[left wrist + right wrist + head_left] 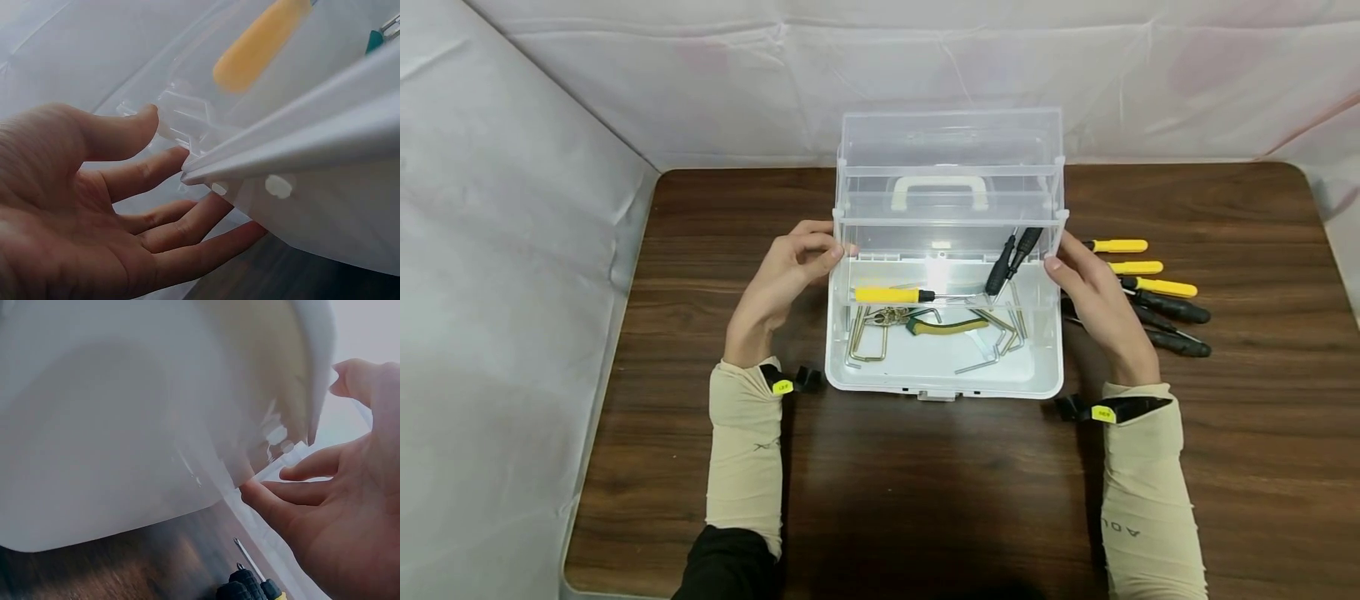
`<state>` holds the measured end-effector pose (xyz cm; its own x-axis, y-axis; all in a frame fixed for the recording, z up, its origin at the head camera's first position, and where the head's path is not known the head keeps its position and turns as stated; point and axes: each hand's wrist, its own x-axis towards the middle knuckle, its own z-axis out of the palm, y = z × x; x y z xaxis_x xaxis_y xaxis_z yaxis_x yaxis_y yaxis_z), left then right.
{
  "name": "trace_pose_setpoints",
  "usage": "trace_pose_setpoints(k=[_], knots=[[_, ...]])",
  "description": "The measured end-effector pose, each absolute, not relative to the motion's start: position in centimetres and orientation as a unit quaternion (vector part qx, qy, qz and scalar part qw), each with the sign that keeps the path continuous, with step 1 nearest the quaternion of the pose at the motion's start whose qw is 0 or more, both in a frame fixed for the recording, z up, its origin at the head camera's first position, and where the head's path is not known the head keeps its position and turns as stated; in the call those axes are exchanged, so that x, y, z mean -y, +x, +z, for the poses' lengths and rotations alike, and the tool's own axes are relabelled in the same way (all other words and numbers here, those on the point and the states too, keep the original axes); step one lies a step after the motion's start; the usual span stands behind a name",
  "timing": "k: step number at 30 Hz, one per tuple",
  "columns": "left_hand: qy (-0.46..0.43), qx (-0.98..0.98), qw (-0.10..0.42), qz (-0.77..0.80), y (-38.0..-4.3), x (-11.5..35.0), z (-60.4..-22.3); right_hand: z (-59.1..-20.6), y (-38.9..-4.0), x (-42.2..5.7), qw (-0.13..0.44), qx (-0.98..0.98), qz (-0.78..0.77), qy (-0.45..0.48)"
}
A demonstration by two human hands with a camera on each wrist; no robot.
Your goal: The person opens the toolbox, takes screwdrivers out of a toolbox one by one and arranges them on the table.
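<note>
A white toolbox (943,385) with a raised clear lid (951,137) stands in front of me. My left hand (790,279) is at its left rear corner, thumb beside a clear plastic bracket (181,115) and fingers loosely extended along the outer wall. My right hand (1097,304) is at the right rear corner, thumb at the rim and a fingertip against the wall (156,456). Inside are a yellow-handled screwdriver (887,295), black-handled screwdrivers (1000,268), several bent hex keys (988,362) and pliers with green-and-yellow grips (947,327).
Right of the toolbox, several tools with yellow handles (1165,287) and black handles (1176,308) lie on the brown wooden table (925,492), partly behind my right hand. Whitish sheeting (737,83) hangs along the back and sides. A white carry handle (940,183) shows at the lid.
</note>
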<state>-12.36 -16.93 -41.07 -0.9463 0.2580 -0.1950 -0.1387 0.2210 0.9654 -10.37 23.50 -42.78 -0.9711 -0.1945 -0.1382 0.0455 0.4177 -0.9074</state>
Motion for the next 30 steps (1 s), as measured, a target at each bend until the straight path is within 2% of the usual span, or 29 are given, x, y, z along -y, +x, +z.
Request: trace_pose_setpoints(k=[6, 17, 21, 30], knots=[[0.038, -0.77, 0.159, 0.616, -12.4, 17.4, -40.9, -42.6, -10.3, -23.4, 0.102, -0.837, -0.535, -0.058], [0.069, -0.753, 0.121, 0.643, -11.9, 18.2, -39.9, -42.2, -10.1, -23.0, 0.006, -0.796, -0.589, -0.137], [0.083, -0.745, 0.12, 0.651, -12.0, 18.1, -39.9, -42.1, -10.0, -23.0, 0.005, -0.793, -0.595, -0.129], [0.056, -0.75, 0.132, 0.645, -12.3, 17.9, -40.2, -42.4, -10.1, -23.0, 0.033, -0.806, -0.581, -0.113]])
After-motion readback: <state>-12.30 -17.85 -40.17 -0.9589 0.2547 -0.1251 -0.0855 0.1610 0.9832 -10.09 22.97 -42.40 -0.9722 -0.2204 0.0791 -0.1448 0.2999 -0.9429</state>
